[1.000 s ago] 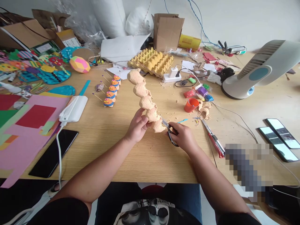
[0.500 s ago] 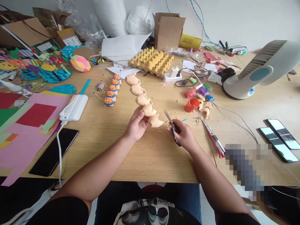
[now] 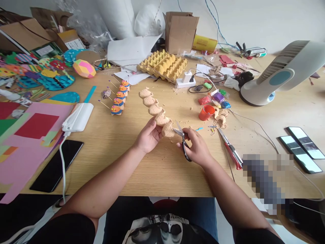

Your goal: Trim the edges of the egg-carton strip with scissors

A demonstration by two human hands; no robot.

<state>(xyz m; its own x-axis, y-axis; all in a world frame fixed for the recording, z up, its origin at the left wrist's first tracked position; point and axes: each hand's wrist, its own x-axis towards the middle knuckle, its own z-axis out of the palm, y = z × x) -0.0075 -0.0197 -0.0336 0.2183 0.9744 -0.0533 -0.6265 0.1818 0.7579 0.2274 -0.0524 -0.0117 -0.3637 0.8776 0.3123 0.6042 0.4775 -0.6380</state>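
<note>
Wooden tabletop (image 3: 162, 178) spans my view, white wall (image 3: 243, 20) at upper right; mid-frame, my left hand (image 3: 147, 137) grips a bumpy strip (image 3: 154, 109), my right hand (image 3: 198, 145) scissors (image 3: 182, 134).

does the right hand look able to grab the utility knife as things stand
Probably not: the right hand holds the scissors, though the utility knife lies close, with mostly bare table between.

Left hand (image 3: 147, 138) holds a peach-coloured cup strip (image 3: 155, 109); right hand (image 3: 197, 147) holds spread scissors (image 3: 182, 134) at its near end.
From the seated person (image 3: 157, 234): painted cup row (image 3: 118, 101) at eleven o'clock, yellow egg tray (image 3: 167, 69) at twelve, orange bucket (image 3: 206, 115) at one.
</note>
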